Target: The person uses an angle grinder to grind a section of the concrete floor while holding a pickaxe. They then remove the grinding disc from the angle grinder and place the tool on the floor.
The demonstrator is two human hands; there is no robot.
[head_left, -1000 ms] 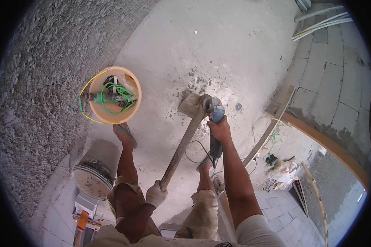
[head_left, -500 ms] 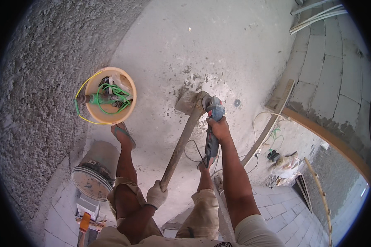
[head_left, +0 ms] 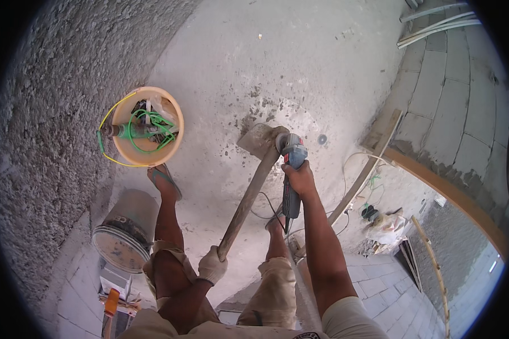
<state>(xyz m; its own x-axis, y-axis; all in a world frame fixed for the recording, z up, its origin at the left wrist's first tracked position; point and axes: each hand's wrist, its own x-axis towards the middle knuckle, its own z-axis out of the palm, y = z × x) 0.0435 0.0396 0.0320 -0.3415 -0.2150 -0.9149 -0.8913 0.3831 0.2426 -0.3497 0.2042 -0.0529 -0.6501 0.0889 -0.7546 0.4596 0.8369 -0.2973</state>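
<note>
My left hand (head_left: 212, 266), in a pale work glove, is closed round the near end of a hoe's long wooden handle (head_left: 249, 203). The hoe's flat, mud-caked blade (head_left: 258, 140) lies at the far end, just above or on the floor; I cannot tell which. My bare right hand (head_left: 301, 179) grips a blue and black angle grinder (head_left: 292, 199) by its body. The grinder's head and disc are right beside the hoe's neck, where blade and handle join. Whether the disc touches the metal cannot be made out.
A peach bucket (head_left: 181, 121) with a green corded tool inside stands by the rough wall at left. Nearer lies a grey bucket (head_left: 131, 217). Crumbs and a loose disc (head_left: 322, 139) dot the floor. At right are a plank (head_left: 373, 164), cables and a plastic bag (head_left: 385, 227).
The whole view has shifted slightly, so the surroundings sit a little further left. Both hands keep their holds, and the grinder stays at the hoe's neck.
</note>
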